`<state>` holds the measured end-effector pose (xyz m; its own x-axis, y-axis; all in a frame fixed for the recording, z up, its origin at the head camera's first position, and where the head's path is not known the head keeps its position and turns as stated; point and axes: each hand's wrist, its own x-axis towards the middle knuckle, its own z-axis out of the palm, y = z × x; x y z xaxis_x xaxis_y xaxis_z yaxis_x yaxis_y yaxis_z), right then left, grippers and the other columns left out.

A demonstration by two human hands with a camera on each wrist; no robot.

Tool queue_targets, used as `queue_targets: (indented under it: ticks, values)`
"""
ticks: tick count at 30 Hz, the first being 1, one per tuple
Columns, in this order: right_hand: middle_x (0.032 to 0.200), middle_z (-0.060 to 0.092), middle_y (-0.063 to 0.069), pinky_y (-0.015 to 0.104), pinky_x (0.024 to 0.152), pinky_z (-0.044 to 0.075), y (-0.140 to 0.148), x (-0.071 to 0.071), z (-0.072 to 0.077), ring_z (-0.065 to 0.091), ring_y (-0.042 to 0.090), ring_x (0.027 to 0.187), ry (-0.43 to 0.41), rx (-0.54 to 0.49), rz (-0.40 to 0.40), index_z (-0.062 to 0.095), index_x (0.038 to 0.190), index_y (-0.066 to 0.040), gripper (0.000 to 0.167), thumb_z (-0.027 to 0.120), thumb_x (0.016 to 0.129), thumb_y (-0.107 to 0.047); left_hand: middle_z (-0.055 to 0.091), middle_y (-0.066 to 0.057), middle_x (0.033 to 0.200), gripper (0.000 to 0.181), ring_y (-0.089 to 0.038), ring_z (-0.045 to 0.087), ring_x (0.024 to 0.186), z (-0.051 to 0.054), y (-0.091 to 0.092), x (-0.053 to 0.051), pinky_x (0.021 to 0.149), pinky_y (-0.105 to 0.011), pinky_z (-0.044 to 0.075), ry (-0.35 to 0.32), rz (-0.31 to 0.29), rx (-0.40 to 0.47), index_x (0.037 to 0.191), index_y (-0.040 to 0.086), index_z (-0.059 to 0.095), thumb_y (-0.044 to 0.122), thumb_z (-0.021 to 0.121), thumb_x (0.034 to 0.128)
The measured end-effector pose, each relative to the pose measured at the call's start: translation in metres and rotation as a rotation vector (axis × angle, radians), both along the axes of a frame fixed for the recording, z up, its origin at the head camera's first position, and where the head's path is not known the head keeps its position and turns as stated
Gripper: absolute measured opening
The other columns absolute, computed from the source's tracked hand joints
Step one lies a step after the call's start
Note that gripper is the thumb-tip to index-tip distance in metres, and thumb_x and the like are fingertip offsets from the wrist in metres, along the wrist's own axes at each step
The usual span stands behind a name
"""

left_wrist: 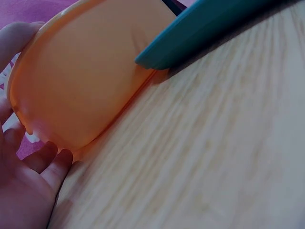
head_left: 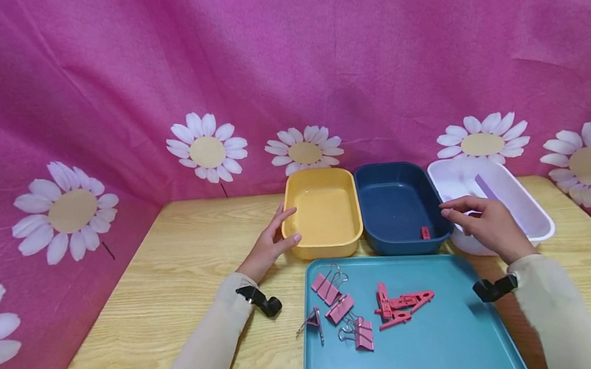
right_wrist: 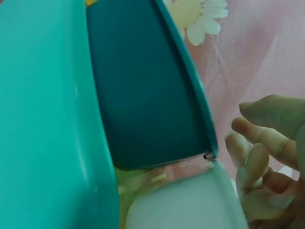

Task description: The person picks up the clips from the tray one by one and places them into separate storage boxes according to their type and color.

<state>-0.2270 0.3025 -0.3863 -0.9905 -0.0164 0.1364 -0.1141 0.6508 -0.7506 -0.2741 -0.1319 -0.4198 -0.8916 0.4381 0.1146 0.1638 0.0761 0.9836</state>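
My left hand [head_left: 271, 242] rests against the left side of a yellow plastic bin [head_left: 326, 211], finger and thumb at its rim. In the left wrist view, several fingertips [left_wrist: 59, 164] touch the bin's outer wall. My right hand [head_left: 486, 226] hovers over the near left part of a white bin [head_left: 544, 227], beside the rim of a dark blue bin [head_left: 393, 211]. Its fingers are loosely bent, and the right wrist view shows nothing between them. One red clothespin [head_left: 425, 233] lies inside the dark blue bin. A purple strip [head_left: 485, 187] is in the white bin.
A teal tray [head_left: 421, 355] lies in front of the bins. On it are several pink binder clips [head_left: 363, 334], one at the left rim, and a small heap of red clothespins [head_left: 403, 302]. Behind the wooden table [head_left: 175, 259] hangs a pink flowered cloth [head_left: 368, 55].
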Motion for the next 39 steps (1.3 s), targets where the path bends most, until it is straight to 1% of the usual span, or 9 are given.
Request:
queue_targets:
  ticks: [5,9,12,19,22,25,27,33,39]
  values:
    - [0.105,0.064,0.008,0.028,0.055,0.051,-0.001,0.003,0.005,0.058,0.021,0.073,0.035,0.002,-0.003,0.063,0.125,-0.009,0.047,0.06,0.093,-0.044,-0.004,0.002,0.162,0.064,-0.017,0.013,0.145,0.0,-0.001,0.0,0.115,-0.031,0.022,-0.007,0.007,-0.013,0.151,0.017,0.034,0.019,0.063,0.0942]
    - [0.1,0.065,-0.003,0.029,0.057,0.053,-0.003,0.005,0.008,0.06,0.02,0.074,0.071,-0.005,0.029,0.065,0.122,-0.008,0.043,0.063,0.093,-0.04,-0.004,0.003,0.162,0.064,-0.018,0.014,0.145,0.0,-0.001,-0.001,0.114,-0.032,0.023,0.007,-0.006,-0.015,0.151,0.017,0.033,0.02,0.063,0.0944]
    - [0.099,0.066,-0.006,0.029,0.059,0.055,-0.004,0.006,0.009,0.061,0.018,0.076,0.079,-0.013,0.054,0.065,0.122,-0.008,0.042,0.064,0.093,-0.038,-0.005,0.002,0.162,0.064,-0.02,0.014,0.145,0.0,-0.001,-0.001,0.115,-0.033,0.022,0.013,-0.011,-0.006,0.151,0.015,0.033,0.018,0.063,0.0946]
    - [0.101,0.068,0.007,0.03,0.054,0.053,-0.014,0.013,0.005,0.061,0.025,0.072,0.077,-0.015,0.132,0.066,0.121,-0.009,0.037,0.066,0.092,-0.032,-0.005,0.001,0.162,0.064,-0.019,0.012,0.146,-0.002,0.001,-0.003,0.116,-0.035,0.02,0.007,-0.009,-0.004,0.151,0.015,0.033,0.017,0.063,0.0943]
    - [0.102,0.069,0.012,0.029,0.057,0.054,-0.019,0.016,0.003,0.063,0.025,0.076,0.066,-0.024,0.174,0.066,0.12,-0.009,0.035,0.066,0.092,-0.03,-0.004,0.003,0.162,0.063,-0.02,0.012,0.146,-0.011,0.0,-0.009,0.116,-0.037,0.02,0.016,-0.001,0.005,0.151,0.018,0.034,0.016,0.063,0.0944]
    - [0.103,0.07,0.012,0.031,0.06,0.055,-0.023,0.022,0.002,0.063,0.025,0.079,0.036,-0.039,0.209,0.067,0.119,-0.009,0.034,0.067,0.092,-0.029,-0.002,0.008,0.162,0.062,-0.018,0.013,0.145,-0.02,0.0,-0.016,0.116,-0.036,0.02,0.035,0.012,0.004,0.149,0.023,0.036,0.018,0.064,0.0944]
    - [0.103,0.07,0.01,0.032,0.059,0.055,-0.026,0.026,0.001,0.063,0.025,0.078,0.022,-0.038,0.223,0.067,0.119,-0.009,0.034,0.067,0.092,-0.03,0.0,0.012,0.161,0.06,-0.016,0.019,0.144,-0.025,0.0,-0.019,0.115,-0.034,0.023,0.038,0.016,0.01,0.148,0.027,0.038,0.02,0.064,0.0941]
    - [0.096,0.069,0.005,0.028,0.051,0.049,-0.03,0.04,0.0,0.055,0.02,0.065,0.058,0.033,0.202,0.07,0.114,-0.014,0.03,0.07,0.089,-0.032,0.003,0.016,0.16,0.059,-0.014,0.028,0.14,-0.029,-0.001,-0.021,0.111,-0.03,0.03,0.038,0.02,0.031,0.145,0.031,0.041,0.024,0.067,0.0923]
    - [0.094,0.066,0.003,0.027,0.052,0.05,-0.032,0.047,-0.007,0.054,0.017,0.064,-0.011,0.041,0.303,0.07,0.113,-0.014,0.027,0.071,0.089,-0.027,0.001,0.012,0.161,0.063,-0.019,0.025,0.142,-0.031,-0.003,-0.021,0.111,-0.031,0.031,0.058,0.023,0.015,0.148,0.027,0.038,0.027,0.067,0.0923]
